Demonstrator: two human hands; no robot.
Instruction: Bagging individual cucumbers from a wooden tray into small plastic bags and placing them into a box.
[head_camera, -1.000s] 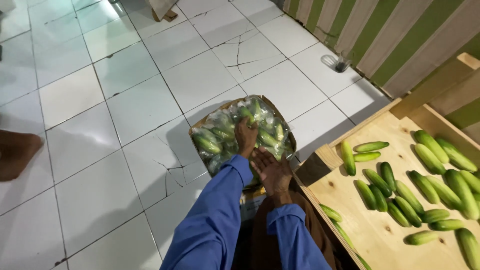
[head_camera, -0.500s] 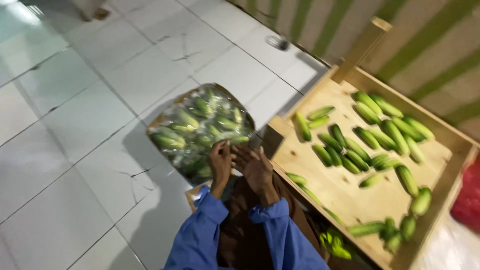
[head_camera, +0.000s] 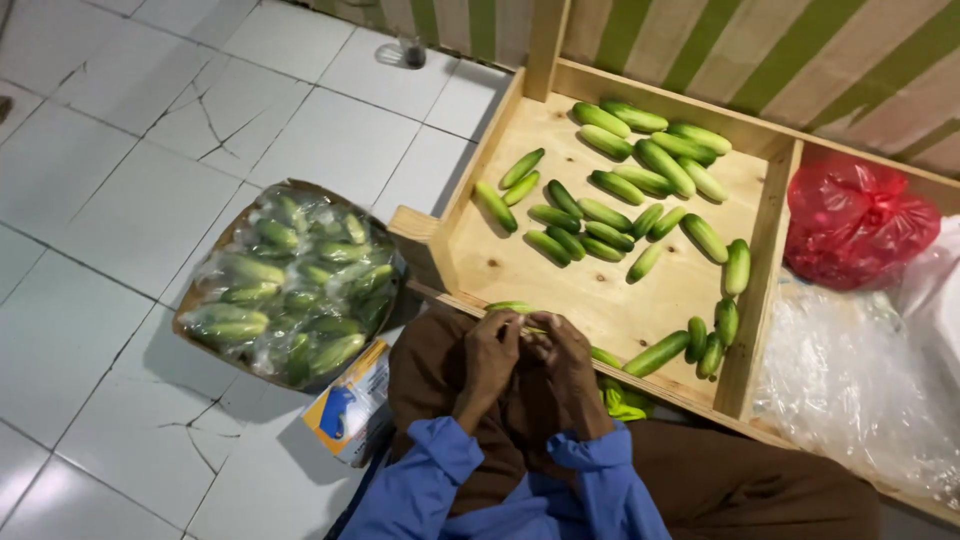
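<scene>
Left-centre: bagged cucumbers in a floor box. Lower centre, my left hand and right hand pinch one cucumber together at the tray edge. Firm, smooth, light, I reckon; grip mid-body.

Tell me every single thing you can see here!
Cucumbers: many, green, loose in the wooden tray.
Wooden tray: one, pale wood, at the striped wall.
Bagged cucumbers: one clear bagful, green, in a box on the floor.
Red bag: one, in the tray's right compartment.
Clear plastic: crumpled, below the red bag.
Carton: one, yellow and blue, beside the knee.
Floor tiles: white, some cracked.
Left hand and right hand: together at the tray's near edge, blue sleeves; grip on a cucumber unclear.
</scene>
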